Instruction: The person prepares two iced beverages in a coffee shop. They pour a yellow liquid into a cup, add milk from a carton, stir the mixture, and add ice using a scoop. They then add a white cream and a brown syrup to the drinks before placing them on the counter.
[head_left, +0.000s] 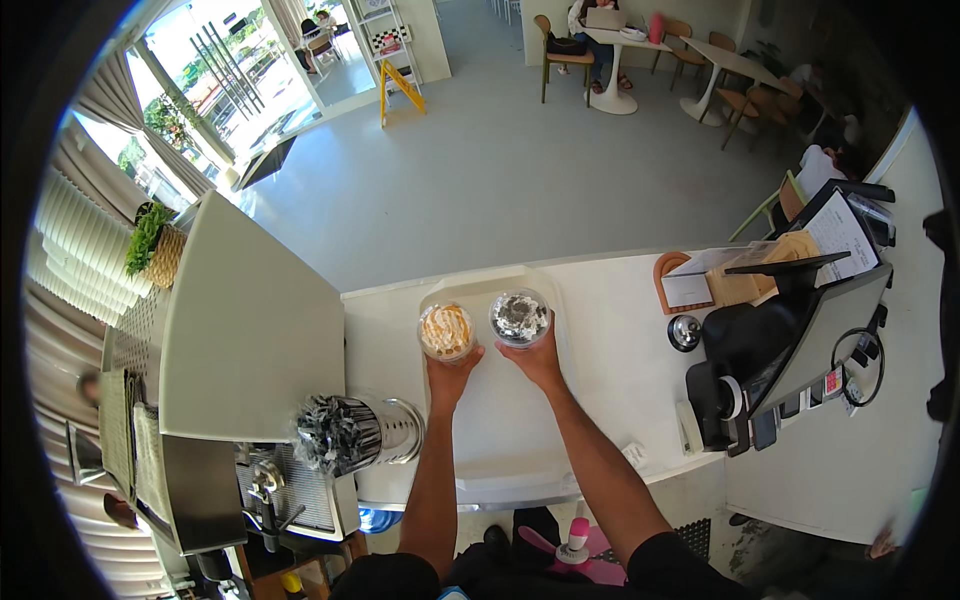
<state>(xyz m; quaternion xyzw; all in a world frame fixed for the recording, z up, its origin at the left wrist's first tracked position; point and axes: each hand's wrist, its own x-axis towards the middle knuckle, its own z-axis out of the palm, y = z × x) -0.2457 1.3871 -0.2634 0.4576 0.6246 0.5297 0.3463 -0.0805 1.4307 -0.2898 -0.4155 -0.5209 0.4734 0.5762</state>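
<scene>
My left hand (451, 369) is closed round a clear plastic cup with a caramel-drizzled whipped topping (447, 331). My right hand (536, 355) grips a second clear cup, whose whipped cream bears dark crumbs (520, 317). Both cups are upright, side by side and a little apart, over the far part of a white tray (495, 442) on the counter. Whether their bases touch the tray is hidden. Left of my left forearm stands a perforated metal holder (397, 430) filled with black-wrapped items, probably straws.
An espresso machine (202, 480) stands at the left, beside a pale panel (255, 322). Right on the counter are a service bell (684, 332), a monitor (817, 345) and a card stand (686, 289). A pink fan (576, 551) is below the near edge. People sit at tables beyond.
</scene>
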